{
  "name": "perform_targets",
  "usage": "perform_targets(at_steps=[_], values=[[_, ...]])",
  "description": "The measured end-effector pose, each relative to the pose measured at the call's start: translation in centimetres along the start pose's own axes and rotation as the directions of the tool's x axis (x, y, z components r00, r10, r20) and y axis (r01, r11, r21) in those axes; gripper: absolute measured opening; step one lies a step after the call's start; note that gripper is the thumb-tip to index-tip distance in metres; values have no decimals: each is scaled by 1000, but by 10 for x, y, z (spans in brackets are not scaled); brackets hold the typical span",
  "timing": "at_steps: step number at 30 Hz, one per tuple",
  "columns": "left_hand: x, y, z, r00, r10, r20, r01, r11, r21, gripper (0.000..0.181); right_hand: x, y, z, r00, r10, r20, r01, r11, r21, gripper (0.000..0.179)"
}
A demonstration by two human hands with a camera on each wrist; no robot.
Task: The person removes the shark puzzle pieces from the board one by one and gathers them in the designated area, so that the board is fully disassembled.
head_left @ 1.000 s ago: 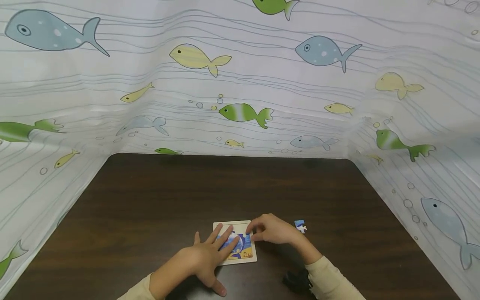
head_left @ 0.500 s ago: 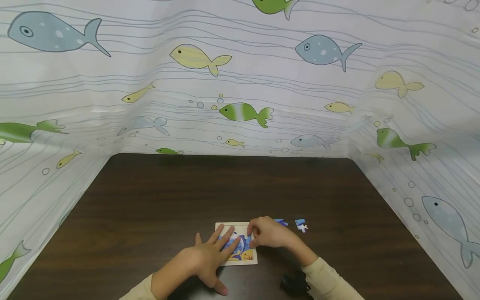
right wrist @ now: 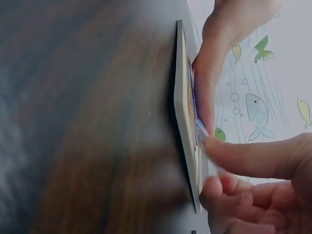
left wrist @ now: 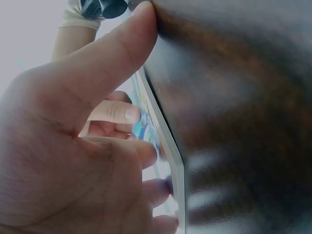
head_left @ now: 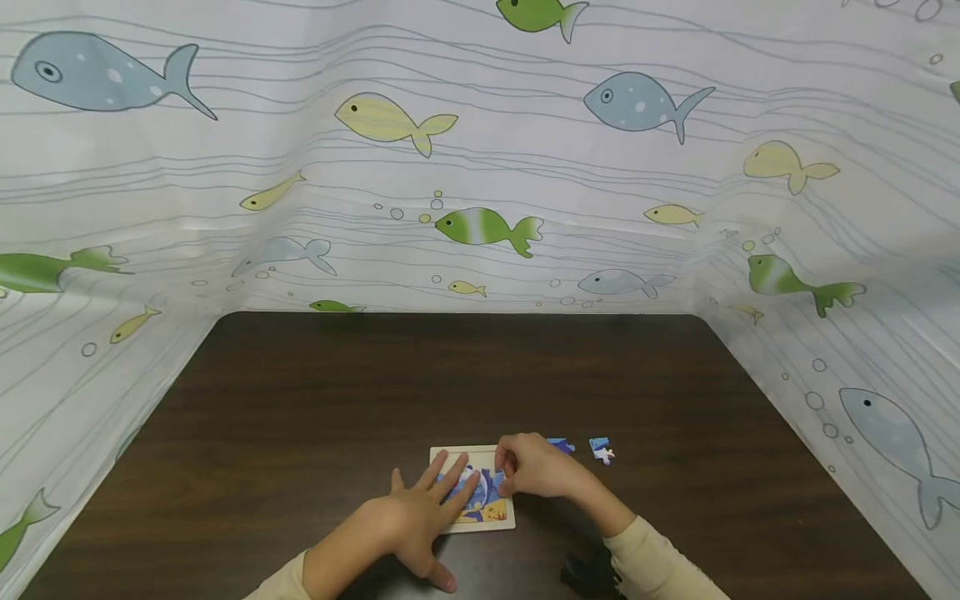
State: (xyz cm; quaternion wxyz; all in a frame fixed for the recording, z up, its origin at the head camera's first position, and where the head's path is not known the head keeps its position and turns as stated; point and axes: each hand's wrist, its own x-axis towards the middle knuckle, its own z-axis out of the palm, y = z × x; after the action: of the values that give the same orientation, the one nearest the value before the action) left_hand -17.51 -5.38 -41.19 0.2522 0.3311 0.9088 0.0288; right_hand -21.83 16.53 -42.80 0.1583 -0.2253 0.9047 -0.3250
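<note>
A small puzzle tray (head_left: 495, 527) with a pale rim lies on the dark table, its picture a blue sea creature over yellow sand. My left hand (head_left: 408, 518) rests on its left part, fingers spread straight, covering some of the picture. At the tray's right edge my right hand (head_left: 542, 467) pinches a bluish puzzle piece (right wrist: 200, 129) between thumb and fingers. That piece is tilted against the picture in the right wrist view; its far end is hard to make out. The tray's upper part shows bare pale wood.
Two loose puzzle areas lie beyond the right hand: a blue-and-white piece (head_left: 602, 451) and a blue one (head_left: 561, 445), partly hidden by that hand. A black device (head_left: 588, 573) sits at the right wrist. Fish-patterned sheeting (head_left: 480, 167) encloses the table (head_left: 360, 375).
My right hand has shifted slightly towards me with its fingers more curled, uncovering the blue piece behind it. The left hand stays on the tray. The head view has tilted a little.
</note>
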Motion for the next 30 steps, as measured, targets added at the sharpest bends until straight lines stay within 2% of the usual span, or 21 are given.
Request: perform_targets(at_steps=[8,12,17,22,30], values=[[0,-1,0,1000,-5,-4,5,1000,14,120,1,3,-4,1000,28,-13,-26,990,135,9],[-1,-2,0,1000,-9,-11,9,1000,7,120,-1,10,-15,999,37,-25,-32,982,184,6],[-1,-2,0,1000,-10,-17,10,1000,-6,120,-7,23,-34,998,62,-13,-57,966,254,12],[-1,-3,1,1000,-17,-26,16,1000,-10,121,-18,37,-52,997,72,16,-74,948,309,13],[-1,-3,3,1000,-7,-28,7,1000,-9,121,-44,62,-72,990,137,38,-142,941,308,13]])
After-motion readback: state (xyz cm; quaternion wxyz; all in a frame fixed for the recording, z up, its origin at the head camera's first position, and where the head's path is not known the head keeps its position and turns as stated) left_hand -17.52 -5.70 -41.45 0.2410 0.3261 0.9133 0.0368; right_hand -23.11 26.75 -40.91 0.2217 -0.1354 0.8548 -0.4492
